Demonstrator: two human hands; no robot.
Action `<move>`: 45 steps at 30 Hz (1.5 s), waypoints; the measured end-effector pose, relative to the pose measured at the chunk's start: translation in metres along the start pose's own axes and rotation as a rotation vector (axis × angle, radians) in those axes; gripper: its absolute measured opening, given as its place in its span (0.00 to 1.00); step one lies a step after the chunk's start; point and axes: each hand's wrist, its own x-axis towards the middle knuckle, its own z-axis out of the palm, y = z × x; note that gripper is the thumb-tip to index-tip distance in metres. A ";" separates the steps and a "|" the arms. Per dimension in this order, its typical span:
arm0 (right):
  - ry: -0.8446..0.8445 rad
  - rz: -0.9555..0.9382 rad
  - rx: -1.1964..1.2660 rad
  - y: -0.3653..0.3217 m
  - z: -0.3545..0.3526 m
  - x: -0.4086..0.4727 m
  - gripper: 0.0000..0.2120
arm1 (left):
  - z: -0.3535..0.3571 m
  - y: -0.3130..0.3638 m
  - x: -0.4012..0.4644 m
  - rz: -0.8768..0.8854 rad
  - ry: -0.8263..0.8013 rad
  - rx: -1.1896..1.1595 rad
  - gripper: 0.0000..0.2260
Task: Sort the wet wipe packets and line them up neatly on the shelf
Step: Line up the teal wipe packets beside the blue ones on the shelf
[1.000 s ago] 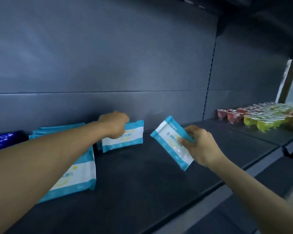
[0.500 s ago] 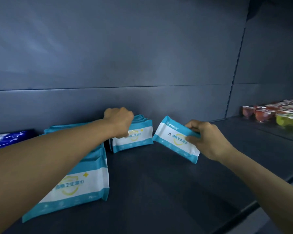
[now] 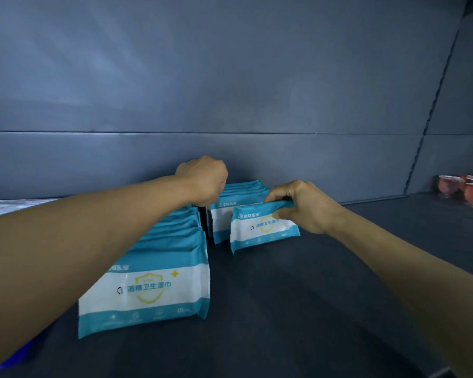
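Observation:
Two rows of white and teal wet wipe packets stand upright on the dark shelf (image 3: 298,309). The left row (image 3: 159,282) runs toward the back wall beside my left forearm. The shorter right row (image 3: 235,197) stands further back. My left hand (image 3: 202,178) is curled at the back left top of that right row; what its fingers touch is hidden. My right hand (image 3: 303,205) grips the top edge of a single packet (image 3: 260,230), which stands upright at the front of the right row.
Red jelly cups (image 3: 464,186) stand on the shelf at the far right, past a vertical divider line. A blue packet edge (image 3: 14,358) shows at the bottom left under my forearm. The grey back wall (image 3: 230,91) closes the shelf behind the rows.
My right hand has brought the single packet from a tilted position in the air to upright at the front of the right row. The camera has moved closer; my left hand stays on the row.

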 end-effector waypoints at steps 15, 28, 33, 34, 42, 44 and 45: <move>0.154 -0.094 -0.276 0.005 0.042 0.019 0.24 | 0.006 -0.015 0.010 0.017 0.045 -0.136 0.15; 0.240 -0.120 -0.445 -0.001 0.040 0.019 0.24 | -0.003 -0.002 0.000 0.042 -0.055 -0.180 0.15; 0.260 -0.014 -0.518 0.006 0.041 0.014 0.30 | 0.001 0.006 -0.008 0.060 -0.030 0.085 0.15; 0.248 0.024 -0.485 0.008 0.041 0.013 0.33 | 0.001 0.007 -0.008 0.060 -0.029 0.105 0.14; 0.119 0.178 -0.362 0.012 0.041 0.015 0.34 | 0.002 0.004 -0.008 0.042 -0.040 0.117 0.13; 0.149 0.171 -0.351 0.013 0.042 0.018 0.31 | 0.002 0.004 -0.008 0.044 -0.033 0.127 0.14; 0.164 0.175 -0.340 0.014 0.042 0.019 0.30 | 0.002 0.004 -0.008 0.044 -0.031 0.129 0.14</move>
